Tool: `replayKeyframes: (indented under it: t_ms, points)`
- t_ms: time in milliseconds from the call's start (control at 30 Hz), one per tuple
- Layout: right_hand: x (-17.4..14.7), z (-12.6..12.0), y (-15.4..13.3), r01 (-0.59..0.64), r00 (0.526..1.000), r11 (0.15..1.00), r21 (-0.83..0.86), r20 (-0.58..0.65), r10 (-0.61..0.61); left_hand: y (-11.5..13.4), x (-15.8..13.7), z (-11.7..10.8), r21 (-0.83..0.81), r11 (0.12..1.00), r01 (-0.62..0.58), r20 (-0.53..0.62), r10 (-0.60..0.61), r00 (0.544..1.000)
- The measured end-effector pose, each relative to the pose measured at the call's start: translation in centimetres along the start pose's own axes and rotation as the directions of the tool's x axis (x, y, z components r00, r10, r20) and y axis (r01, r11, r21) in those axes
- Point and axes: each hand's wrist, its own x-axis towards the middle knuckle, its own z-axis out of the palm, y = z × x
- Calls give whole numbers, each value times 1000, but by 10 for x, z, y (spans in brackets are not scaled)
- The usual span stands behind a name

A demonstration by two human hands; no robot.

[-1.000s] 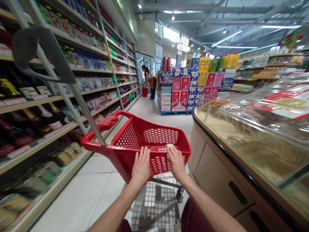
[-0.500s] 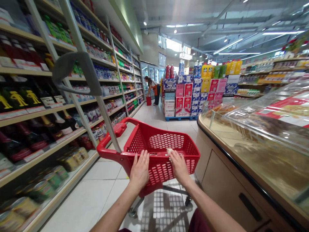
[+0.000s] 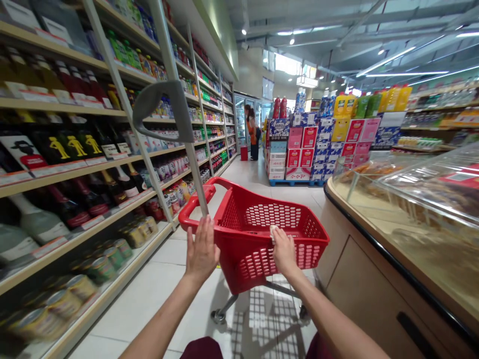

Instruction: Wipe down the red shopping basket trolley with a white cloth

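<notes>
A red plastic shopping cart (image 3: 237,259) with perforated basket walls stands right in front of me on wheeled grey legs. My left hand (image 3: 202,250) is at the near left end of its rim, palm down and fingers extended, with nothing visible in it. Farther right, my right hand (image 3: 285,253) rests at the near rim with its fingers curled round a small white crumpled wipe (image 3: 273,231), pressed to the edge. Whether it is paper or cloth I cannot tell. The basket holds nothing that I can see. A grey pole handle (image 3: 183,112) rises beside the cart's left end.
Shelves (image 3: 93,164) of bottles and cans line the left side. A counter (image 3: 359,269) with clear covers runs along the right. Ahead stands a stack of drink cartons (image 3: 301,149) on a blue pallet. A person (image 3: 253,132) stands near the fridges beside a red container.
My left hand has slid left along the rim toward the handle end. My right hand stays near the same rim spot with the wipe. The distant person has straightened up.
</notes>
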Motion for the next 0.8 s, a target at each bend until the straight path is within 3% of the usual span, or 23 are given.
replayKeyframes:
  t_ms: [100, 167, 233, 333, 433, 500, 600, 667, 800]
  points:
    - [12, 6, -59, 158, 985, 975, 157, 39, -166, -25, 11, 0, 40, 988, 149, 40, -151, 988]
    - [19, 10, -104, 243, 967, 941, 236, 17, -255, -36, 17, 2, 52, 992, 116, 136, -122, 983]
    - [23, 14, -127, 323, 944, 913, 250, -10, -331, -43, 17, 4, 53, 997, 53, 183, -62, 981]
    - [18, 16, -109, 346, 937, 921, 178, -5, -350, -46, 12, 3, 55, 998, 1, 172, -10, 985]
    - [9, 19, -81, 233, 972, 968, 94, 2, -234, -43, 7, 2, 49, 999, -7, 154, 0, 988]
    - [5, 21, -83, 206, 978, 975, 81, -28, -205, -41, 6, 2, 47, 999, 1, 144, -8, 990]
    - [7, 21, -102, 336, 942, 937, 98, -65, -331, -42, 5, -1, 38, 999, -10, 146, 4, 989]
    - [11, 17, -98, 381, 925, 921, 81, -52, -377, -43, 4, -5, 22, 998, -54, 161, 49, 986]
    - [9, 7, -43, 176, 984, 984, -42, -12, -176, -28, -1, -9, -11, 998, -64, 52, 65, 997]
